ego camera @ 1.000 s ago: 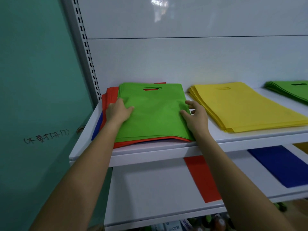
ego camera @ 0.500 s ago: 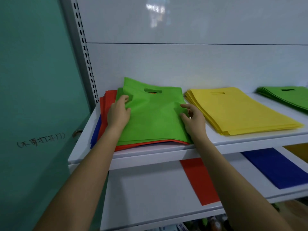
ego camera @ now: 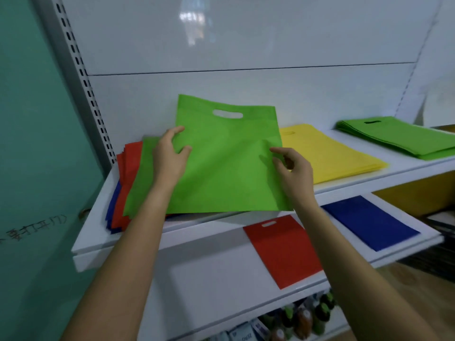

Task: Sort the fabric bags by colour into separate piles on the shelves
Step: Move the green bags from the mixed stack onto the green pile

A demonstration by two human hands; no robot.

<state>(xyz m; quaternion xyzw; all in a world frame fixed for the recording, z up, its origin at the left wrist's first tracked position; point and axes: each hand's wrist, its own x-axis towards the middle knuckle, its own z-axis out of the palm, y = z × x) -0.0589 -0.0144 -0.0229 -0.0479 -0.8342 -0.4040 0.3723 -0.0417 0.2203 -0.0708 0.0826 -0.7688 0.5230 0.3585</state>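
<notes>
My left fingers [ego camera: 176,130] pinched the left edge of a green bag [ego camera: 229,168], thumb on its face, and my right fingers [ego camera: 277,150] were curled round its right edge. Between them the bag hung raised and tilted up, handle slot at the top, its lower edge just over the mixed pile [ego camera: 125,173] at the left end of the upper shelf [ego camera: 98,242]. That pile showed another green bag on top, with red and blue edges fanning out beneath it. I judged a fair number were left to sort, though I could not tell how many.

Further right on the same shelf lay a thick yellow pile [ego camera: 330,153]. Well beyond it, at the far end, was a green pile [ego camera: 398,136], which I took to be where this bag belonged. On the lower shelf [ego camera: 209,279] lay a red bag [ego camera: 283,252] and a blue bag [ego camera: 369,222], apart from each other, each flat and thin, so those colours looked barely begun. By my reckoning the sorting was somewhere in the middle, with yellow and green furthest on.
</notes>
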